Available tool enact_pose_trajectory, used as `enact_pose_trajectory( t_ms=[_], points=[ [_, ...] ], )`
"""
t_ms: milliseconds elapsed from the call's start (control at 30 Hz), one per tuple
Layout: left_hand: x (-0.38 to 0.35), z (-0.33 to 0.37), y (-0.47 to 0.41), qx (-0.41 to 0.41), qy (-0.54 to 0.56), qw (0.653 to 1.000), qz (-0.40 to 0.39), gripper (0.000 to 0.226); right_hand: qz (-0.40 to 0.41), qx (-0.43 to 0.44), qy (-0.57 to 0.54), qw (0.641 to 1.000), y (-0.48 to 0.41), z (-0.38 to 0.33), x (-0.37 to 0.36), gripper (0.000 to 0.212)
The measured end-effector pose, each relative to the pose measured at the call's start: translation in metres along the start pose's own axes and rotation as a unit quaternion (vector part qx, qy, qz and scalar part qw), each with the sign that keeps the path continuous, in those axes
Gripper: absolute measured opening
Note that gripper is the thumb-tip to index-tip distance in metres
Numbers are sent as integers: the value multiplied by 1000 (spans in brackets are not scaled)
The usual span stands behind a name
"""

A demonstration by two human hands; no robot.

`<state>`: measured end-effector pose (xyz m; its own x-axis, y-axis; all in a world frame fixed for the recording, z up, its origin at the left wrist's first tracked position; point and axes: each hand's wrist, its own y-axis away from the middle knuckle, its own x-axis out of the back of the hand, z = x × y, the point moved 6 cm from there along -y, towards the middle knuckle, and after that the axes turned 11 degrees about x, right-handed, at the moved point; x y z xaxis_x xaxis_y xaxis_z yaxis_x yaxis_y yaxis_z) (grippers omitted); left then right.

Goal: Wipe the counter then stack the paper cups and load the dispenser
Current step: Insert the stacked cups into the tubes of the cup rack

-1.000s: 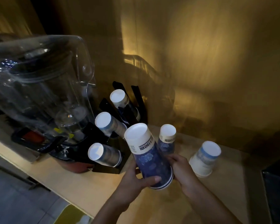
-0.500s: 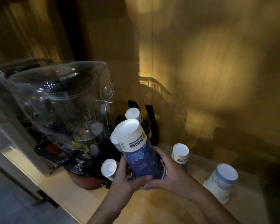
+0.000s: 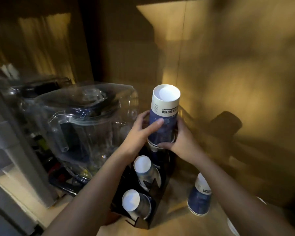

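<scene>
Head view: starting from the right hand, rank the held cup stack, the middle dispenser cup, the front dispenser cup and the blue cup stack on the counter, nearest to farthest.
From the right hand:
1. Held cup stack, gripped by it.
2. Middle dispenser cup, below-left.
3. Blue cup stack on the counter and front dispenser cup: too close to call.

Wooden counter [image 3: 180, 223]: blender [image 3: 85, 130], black dispenser [image 3: 160, 201], upturned cup stack [image 3: 200, 200].

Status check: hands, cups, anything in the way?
Both hands, left and right, grip blue cup stack at black dispenser top slot. Clear blender jar close left.
</scene>
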<state>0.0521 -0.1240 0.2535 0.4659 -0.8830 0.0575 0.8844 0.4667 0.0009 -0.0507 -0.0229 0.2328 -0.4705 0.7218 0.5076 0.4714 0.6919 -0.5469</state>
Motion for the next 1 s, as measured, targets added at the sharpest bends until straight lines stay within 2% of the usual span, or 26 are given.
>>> enact_pose_trajectory(
  t_ms=[200, 300, 367, 400, 500, 533, 600, 667, 700, 800, 1000],
  points=[
    [7, -26, -29, 37, 75, 996, -22, 83, 5, -45, 65, 997, -14, 32, -19, 94],
    [9, -39, -38, 33, 93, 995, -26, 70, -13, -51, 79, 996, -13, 45, -29, 94],
    [7, -44, -41, 21, 62, 997, -43, 62, -26, -62, 102, 992, -11, 54, -33, 96],
    [6, -46, -42, 17, 41, 998, -38, 65, -25, -70, 124, 989, -10, 59, -33, 97],
    [6, -60, -42, 67, 2, 998, 7, 95, -21, -85, 137, 987, -7, 65, -32, 103],
    [6, -63, -43, 74, 0, 997, 13, 96, -21, -93, 122, 988, -6, 66, -34, 105],
    [6, -69, -45, 77, -14, 997, 0, 79, -31, -101, 116, 988, -3, 66, -38, 98],
    [4, -74, -46, 79, -72, 994, -13, 48, -60, -73, 134, 987, -1, 64, -44, 78],
    [4, -78, -48, 78, -136, 988, -8, 39, -73, -61, 137, 986, 0, 63, -47, 69],
    [4, -88, -52, 64, -357, 932, 28, 54, -82, -58, 140, 985, 0, 63, -49, 62],
    [-1, -91, -51, 7, -441, 897, 33, 58, -114, -67, 173, 976, 3, 62, -50, 68]
  ],
)
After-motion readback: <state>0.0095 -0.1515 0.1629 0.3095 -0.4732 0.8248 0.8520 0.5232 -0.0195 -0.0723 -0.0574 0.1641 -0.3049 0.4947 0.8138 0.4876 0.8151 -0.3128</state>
